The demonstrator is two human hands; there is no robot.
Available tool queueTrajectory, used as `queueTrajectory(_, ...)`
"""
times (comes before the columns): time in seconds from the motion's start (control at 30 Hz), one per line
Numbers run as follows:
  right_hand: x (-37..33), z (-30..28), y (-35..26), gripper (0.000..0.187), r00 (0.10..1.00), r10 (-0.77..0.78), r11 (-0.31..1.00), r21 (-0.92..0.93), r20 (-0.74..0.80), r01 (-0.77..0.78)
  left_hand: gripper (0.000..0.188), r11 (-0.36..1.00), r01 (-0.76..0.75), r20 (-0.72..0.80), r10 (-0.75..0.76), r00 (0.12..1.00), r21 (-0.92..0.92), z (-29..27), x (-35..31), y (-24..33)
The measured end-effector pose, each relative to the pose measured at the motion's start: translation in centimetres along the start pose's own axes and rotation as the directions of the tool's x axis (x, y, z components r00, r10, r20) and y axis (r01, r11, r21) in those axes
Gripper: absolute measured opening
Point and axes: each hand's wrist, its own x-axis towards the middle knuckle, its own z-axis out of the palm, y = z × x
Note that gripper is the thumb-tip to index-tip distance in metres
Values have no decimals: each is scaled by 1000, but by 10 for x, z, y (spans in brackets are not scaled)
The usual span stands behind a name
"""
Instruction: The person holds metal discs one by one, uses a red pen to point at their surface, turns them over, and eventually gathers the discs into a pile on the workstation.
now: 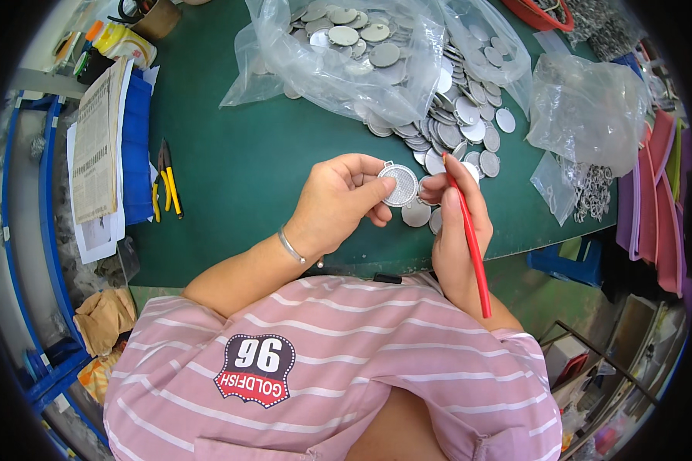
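Observation:
Between the thumb and fingers of my left hand [337, 198] is a round silver metal pendant [399, 184] with a small loop at its rim and a textured face. My right hand [460, 230] grips a slim red pen-like stick [470, 234], its far tip pointing up beside the pendant, its other end reaching down past my wrist. A few loose discs [416, 213] lie on the table just under and beside both hands. Past them spreads a heap of similar silver discs [447, 132], spilling out of a clear plastic bag [346, 77].
The green table [200, 100] carries yellow-handled pliers [167, 180] at left, beside a blue bin [137, 146] with papers. At right lie a clear bag [588, 107] and a small bag of metal rings or clasps [592, 190]. A blue stool [567, 261] stands beyond the table's right edge.

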Motion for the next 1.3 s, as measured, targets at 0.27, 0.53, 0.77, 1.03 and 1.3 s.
queueTrajectory(0.27, -8, -5, 6, 7, 940, -338, 941, -16, 47, 339, 16, 998, -42, -49, 44, 998, 35, -2, 1, -2)
queueTrajectory(0.53, -5, -2, 5, 3, 899, -420, 889, -143, 124, 435, 15, 991, -96, -32, 99, 995, 96, -3, -3, -2)
queueTrajectory(0.77, -3, -2, 3, 5, 896, -421, 877, -187, 142, 442, 18, 992, -85, -30, 88, 996, 93, 1, -7, -1)
queueTrajectory(1.03, -5, -6, 6, 5, 890, -437, 882, -135, 131, 452, 15, 989, -133, -44, 136, 990, 58, -2, -4, -2)
queueTrajectory(1.3, -3, -4, 3, 7, 866, -454, 861, -147, 210, 487, 15, 992, -113, -36, 115, 993, 56, 0, -5, -3)
